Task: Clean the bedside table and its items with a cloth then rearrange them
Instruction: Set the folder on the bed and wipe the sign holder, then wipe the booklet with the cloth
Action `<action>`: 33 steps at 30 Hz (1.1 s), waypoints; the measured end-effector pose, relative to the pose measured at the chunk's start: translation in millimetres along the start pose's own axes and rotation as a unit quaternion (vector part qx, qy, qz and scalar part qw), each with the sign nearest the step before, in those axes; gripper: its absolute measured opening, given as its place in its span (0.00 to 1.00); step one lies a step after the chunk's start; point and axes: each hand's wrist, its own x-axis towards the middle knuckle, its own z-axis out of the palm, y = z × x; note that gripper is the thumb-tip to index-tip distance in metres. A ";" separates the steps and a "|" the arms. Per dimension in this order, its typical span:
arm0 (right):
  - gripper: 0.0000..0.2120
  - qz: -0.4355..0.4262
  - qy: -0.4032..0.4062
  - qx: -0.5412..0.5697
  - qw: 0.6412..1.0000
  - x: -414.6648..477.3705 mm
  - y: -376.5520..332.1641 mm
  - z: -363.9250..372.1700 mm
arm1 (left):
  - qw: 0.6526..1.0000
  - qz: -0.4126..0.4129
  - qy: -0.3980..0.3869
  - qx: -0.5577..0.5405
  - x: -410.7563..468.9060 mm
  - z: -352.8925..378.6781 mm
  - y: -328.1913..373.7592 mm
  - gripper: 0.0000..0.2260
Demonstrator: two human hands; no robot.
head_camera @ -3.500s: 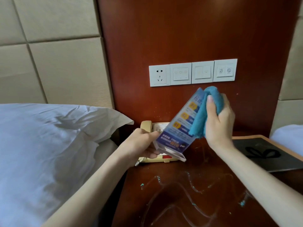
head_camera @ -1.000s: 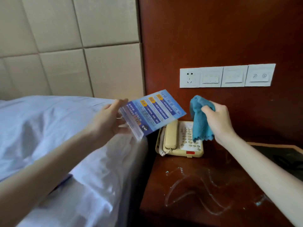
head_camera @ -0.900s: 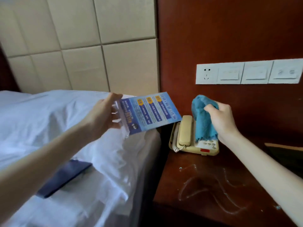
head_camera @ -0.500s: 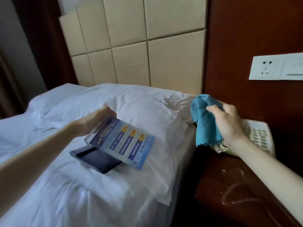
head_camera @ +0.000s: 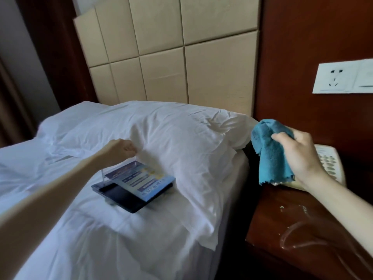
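A blue printed acrylic sign holder lies tilted on a dark blue folder on the white bed. My left hand is just above it, its curled fingertips on the upper edge of the holder's clear foot. My right hand grips a bunched teal cloth in the air over the left end of the beige telephone. The phone stands at the back of the dark wooden bedside table, whose top shows pale smear marks and crumbs.
A white pillow lies between the folder and the table. A padded beige headboard stands behind the bed. White wall sockets sit on the wood panel above the phone.
My left hand carried the sign holder from the table over to the bed and lowered it onto the dark folder. My right hand kept the cloth near the phone. My view swung left.
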 end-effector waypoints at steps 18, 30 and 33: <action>0.09 0.028 0.065 -0.051 0.996 -23.8 -11.0 -71.4 | 0.927 0.284 0.095 -0.226 -12.9 29.5 218.8 0.08; 0.13 0.046 0.234 -0.148 0.960 -87.6 -33.1 -245.3 | 0.877 0.403 -0.028 -0.258 -51.0 118.1 418.8 0.06; 0.15 0.062 0.290 -0.154 0.942 -106.6 -39.4 -284.4 | 0.866 0.408 -0.071 -0.279 -68.6 143.3 465.3 0.08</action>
